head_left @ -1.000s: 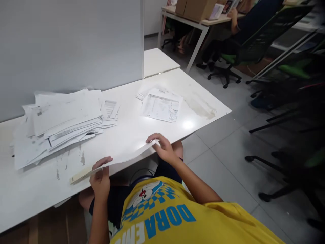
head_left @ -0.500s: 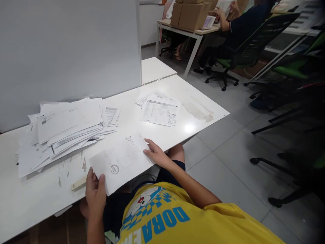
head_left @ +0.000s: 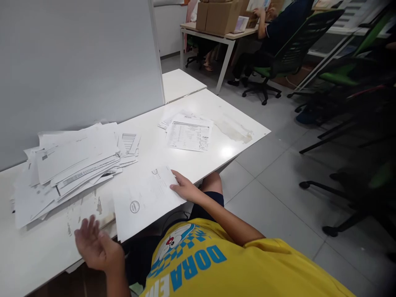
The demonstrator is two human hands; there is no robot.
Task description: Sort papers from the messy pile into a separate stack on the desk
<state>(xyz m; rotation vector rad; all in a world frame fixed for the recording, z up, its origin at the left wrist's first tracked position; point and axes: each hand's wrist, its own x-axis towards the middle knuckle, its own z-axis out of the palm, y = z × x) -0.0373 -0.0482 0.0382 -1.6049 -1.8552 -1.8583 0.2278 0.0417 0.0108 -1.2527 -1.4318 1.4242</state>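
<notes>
A white sheet of paper (head_left: 147,200) with a round black stamp and faint print reaches over the front edge of the table. My right hand (head_left: 185,187) pinches its right edge between thumb and fingers. My left hand (head_left: 100,247) is off the paper, palm up with the fingers apart, by the table edge left of the sheet. Beyond the left hand lies a tall, untidy stack of papers (head_left: 77,159). A smaller pile of printed sheets (head_left: 189,134) rests past the right hand.
The white table (head_left: 148,144) has worn, stained patches and meets a grey partition (head_left: 77,62) at the back. Farther off, a person in a dark shirt (head_left: 286,29) sits at another desk with cardboard boxes (head_left: 216,17). Office chairs (head_left: 297,45) stand on the tiled floor at right.
My left hand has let go of the sheet's left edge and moved left, opening. The right hand still holds the sheet. The whole view has shifted slightly.
</notes>
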